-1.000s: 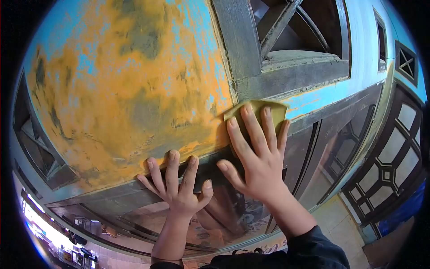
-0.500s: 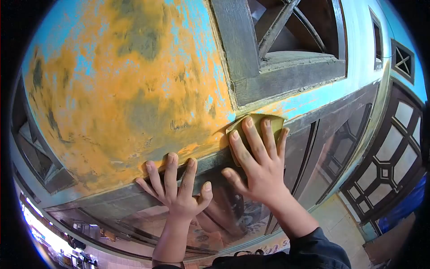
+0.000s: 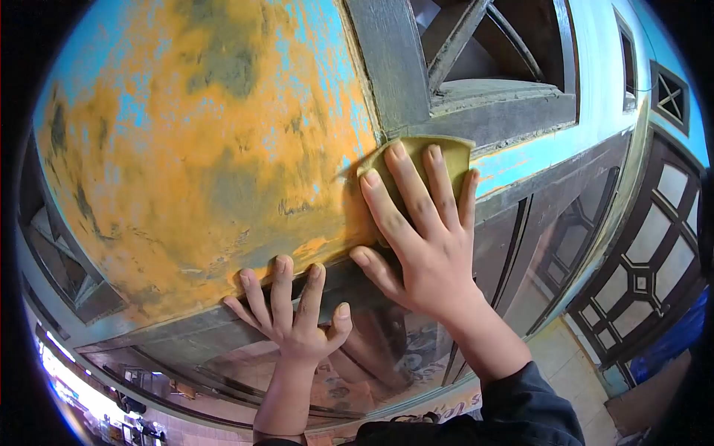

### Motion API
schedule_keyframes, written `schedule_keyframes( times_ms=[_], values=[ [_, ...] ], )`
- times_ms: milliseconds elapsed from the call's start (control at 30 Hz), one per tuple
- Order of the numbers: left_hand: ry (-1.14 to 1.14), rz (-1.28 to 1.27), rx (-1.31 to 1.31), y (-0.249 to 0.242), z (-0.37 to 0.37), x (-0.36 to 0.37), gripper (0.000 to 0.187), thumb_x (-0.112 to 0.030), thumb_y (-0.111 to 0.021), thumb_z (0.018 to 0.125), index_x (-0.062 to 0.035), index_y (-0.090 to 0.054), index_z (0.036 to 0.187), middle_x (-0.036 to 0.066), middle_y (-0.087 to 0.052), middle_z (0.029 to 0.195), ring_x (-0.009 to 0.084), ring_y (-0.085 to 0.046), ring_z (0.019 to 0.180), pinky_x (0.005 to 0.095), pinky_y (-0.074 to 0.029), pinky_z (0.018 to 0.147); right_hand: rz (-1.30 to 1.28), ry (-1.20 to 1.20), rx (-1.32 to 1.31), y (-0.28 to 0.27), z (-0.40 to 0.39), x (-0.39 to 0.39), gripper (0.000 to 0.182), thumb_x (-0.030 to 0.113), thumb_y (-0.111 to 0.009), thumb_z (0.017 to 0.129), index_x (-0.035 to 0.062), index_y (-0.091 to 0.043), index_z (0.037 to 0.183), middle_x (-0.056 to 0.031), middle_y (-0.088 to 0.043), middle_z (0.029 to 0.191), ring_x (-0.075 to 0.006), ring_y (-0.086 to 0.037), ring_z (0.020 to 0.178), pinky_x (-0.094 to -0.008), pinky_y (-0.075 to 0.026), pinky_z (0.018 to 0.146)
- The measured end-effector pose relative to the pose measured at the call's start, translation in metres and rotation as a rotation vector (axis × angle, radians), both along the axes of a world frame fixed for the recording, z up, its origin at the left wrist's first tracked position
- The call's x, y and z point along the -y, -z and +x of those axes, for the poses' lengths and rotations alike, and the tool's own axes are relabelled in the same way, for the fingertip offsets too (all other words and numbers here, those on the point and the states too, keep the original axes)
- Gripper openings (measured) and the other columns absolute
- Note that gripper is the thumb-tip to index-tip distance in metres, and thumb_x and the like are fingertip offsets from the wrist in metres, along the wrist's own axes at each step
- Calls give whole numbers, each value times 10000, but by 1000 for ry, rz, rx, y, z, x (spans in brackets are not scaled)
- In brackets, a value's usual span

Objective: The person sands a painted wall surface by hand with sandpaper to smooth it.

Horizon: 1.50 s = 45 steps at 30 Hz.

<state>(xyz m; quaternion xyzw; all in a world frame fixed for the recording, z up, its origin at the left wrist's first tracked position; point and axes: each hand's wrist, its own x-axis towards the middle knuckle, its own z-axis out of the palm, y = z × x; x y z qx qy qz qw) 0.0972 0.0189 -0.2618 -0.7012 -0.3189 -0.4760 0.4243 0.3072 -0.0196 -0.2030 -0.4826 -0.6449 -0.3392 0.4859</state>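
Observation:
Under the spread fingers of my right hand (image 3: 422, 230) is a bent sheet of yellowish-brown sandpaper (image 3: 455, 154), pressed to the wall by the corner of the dark window frame. Its grit side is hidden against the surface. My left hand (image 3: 294, 308) is open, fingers apart, with its fingertips at the wall's lower edge on the dark wooden rail; it holds nothing. The wall (image 3: 260, 178) shows worn orange paint with blue patches and grey bare spots.
A wooden window frame (image 3: 483, 123) with crossed bars juts out at the upper right. Glass panels in dark wood (image 3: 372, 357) run below the hands. A panelled door (image 3: 639, 260) stands at the far right, with a blue item (image 3: 673, 346) beside it.
My right hand has slid the sandpaper upward and slightly left, onto the window frame's lower corner. My left hand stays in place.

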Motion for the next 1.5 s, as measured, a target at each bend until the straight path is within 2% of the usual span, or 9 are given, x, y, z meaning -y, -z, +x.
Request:
schedule_keyframes(
  times_ms=[233, 433, 600, 867, 967, 1167, 1300, 1400, 1500],
  values=[
    [11, -5, 31, -1, 4, 1, 504, -536, -478, 969, -217, -687, 1299, 110, -502, 1508, 445, -232, 1505, 662, -4, 1200, -81, -24, -7, 47, -8, 6, 624, 526, -596, 918, 236, -540, 1468, -89, -416, 1582, -397, -311, 1480, -694, -4, 1176],
    [8, -20, 28, -4, 5, 4, 499, -536, -488, 960, -224, -698, 1288, 102, -513, 1499, 433, -237, 1506, 659, 1, 1202, -63, -30, -4, 11, -5, 8, 622, 494, -599, 927, 236, -516, 1486, -83, -403, 1591, -392, -287, 1492, -675, -17, 1187],
    [5, -18, 45, -3, 7, 4, 491, -529, -501, 940, -249, -698, 1293, 70, -518, 1499, 424, -259, 1500, 652, 0, 1207, -92, -33, -19, 43, -13, 8, 619, 469, -616, 923, 203, -529, 1475, -108, -398, 1591, -405, -286, 1490, -681, -25, 1183],
    [4, -34, 41, -5, 7, 6, 486, -518, -495, 940, -265, -695, 1304, 59, -522, 1497, 419, -271, 1495, 644, 2, 1212, -78, -57, -77, 25, -25, 8, 618, 442, -630, 915, 197, -527, 1473, -122, -397, 1588, -409, -299, 1482, -674, -13, 1185],
    [6, -4, -35, -4, 2, 3, 536, -483, -484, 951, -166, -640, 1353, 149, -457, 1538, 453, -192, 1514, 659, 24, 1195, -86, -63, -55, 44, -26, 8, 622, 444, -636, 910, 205, -527, 1474, -122, -402, 1585, -408, -307, 1478, -670, -18, 1187],
    [0, -12, -39, -5, -1, 4, 535, -478, -498, 938, -172, -644, 1352, 140, -461, 1539, 443, -201, 1514, 648, 22, 1200, -36, -48, -40, 15, -20, 6, 621, 432, -633, 909, 210, -522, 1478, -115, -400, 1586, -406, -309, 1477, -671, -40, 1185],
    [12, -35, -32, -5, -2, 4, 523, -472, -506, 934, -170, -662, 1332, 134, -467, 1536, 433, -205, 1515, 645, 23, 1202, -88, -41, -35, 35, -23, 11, 622, 437, -632, 913, 205, -520, 1479, -118, -395, 1589, -407, -299, 1483, -673, -46, 1184],
    [23, -52, 42, -2, 1, 3, 497, -501, -528, 917, -271, -673, 1334, 43, -521, 1507, 388, -270, 1503, 626, 14, 1216, -100, -19, -7, 41, -19, 11, 635, 448, -631, 914, 200, -511, 1486, -127, -391, 1589, -411, -290, 1487, -676, -46, 1182],
    [37, -78, 53, -4, 2, 6, 499, -494, -534, 915, -263, -670, 1336, 43, -523, 1505, 384, -274, 1502, 626, 17, 1216, -70, -32, -22, 12, -32, 12, 656, 450, -640, 906, 195, -501, 1494, -130, -382, 1594, -412, -284, 1491, -679, -53, 1180]
  ],
)
